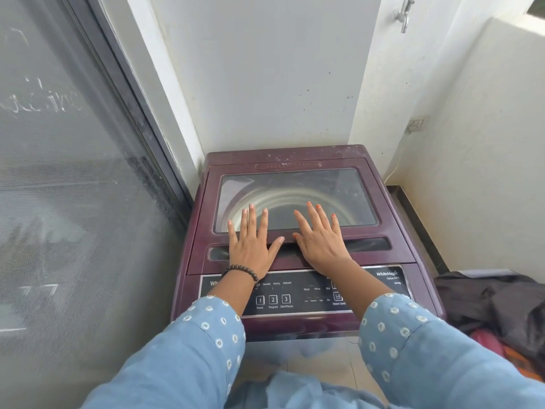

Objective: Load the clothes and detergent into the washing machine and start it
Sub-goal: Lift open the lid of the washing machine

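Both palms flat, fingers spread, left hand (pixel 253 246) and right hand (pixel 320 242) pressing washing machine (pixel 383 255) lid's front edge, gripping nothing; risk: clothes (pixel 486 302) beside machine forgotten.

Glossy maroon plastic washing machine (pixel 392 219), dusty glass lid window (pixel 295 184)

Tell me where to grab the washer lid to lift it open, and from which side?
Judging by its shape, grip the lid at the dark recessed handle slot along its front edge, coming from the front. The left hand and right hand lie flat over that edge now; the hinge side seems to be toward the wall.
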Action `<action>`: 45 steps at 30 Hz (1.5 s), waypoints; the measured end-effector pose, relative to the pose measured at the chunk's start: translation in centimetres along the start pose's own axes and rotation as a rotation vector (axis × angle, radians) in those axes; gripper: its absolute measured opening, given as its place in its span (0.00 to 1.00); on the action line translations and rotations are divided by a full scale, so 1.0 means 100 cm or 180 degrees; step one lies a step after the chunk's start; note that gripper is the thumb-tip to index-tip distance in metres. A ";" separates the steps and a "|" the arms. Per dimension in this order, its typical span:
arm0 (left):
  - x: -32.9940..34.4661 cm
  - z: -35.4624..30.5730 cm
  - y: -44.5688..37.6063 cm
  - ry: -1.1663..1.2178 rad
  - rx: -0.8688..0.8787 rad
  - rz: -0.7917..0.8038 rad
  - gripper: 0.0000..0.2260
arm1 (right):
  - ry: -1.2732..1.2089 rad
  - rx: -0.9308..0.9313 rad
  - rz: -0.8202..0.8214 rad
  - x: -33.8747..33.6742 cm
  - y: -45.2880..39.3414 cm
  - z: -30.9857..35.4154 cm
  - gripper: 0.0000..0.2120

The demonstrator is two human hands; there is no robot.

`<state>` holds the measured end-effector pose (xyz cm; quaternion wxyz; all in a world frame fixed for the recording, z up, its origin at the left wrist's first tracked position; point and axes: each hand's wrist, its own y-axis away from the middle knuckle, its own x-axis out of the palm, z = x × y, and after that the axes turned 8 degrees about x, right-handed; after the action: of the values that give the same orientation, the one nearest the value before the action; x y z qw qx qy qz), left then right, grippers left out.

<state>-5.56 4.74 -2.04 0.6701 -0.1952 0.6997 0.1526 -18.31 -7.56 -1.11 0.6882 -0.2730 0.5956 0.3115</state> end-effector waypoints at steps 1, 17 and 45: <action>0.000 -0.002 0.003 0.0016 -0.0002 -0.0001 0.37 | -0.0084 -0.0053 -0.0113 -0.002 0.003 -0.001 0.24; -0.007 -0.034 0.035 -0.0070 0.0161 -0.0078 0.19 | -0.0150 -0.0494 -0.0022 -0.002 0.030 -0.015 0.19; -0.059 -0.043 0.023 -0.0144 -0.0081 -0.1368 0.22 | -0.0128 -0.1139 -0.1483 -0.062 0.014 -0.025 0.24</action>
<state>-10.24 5.11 3.98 0.7002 -0.3449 0.6249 0.0195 -21.60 -9.14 4.72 0.6938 -0.5131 0.4388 0.2505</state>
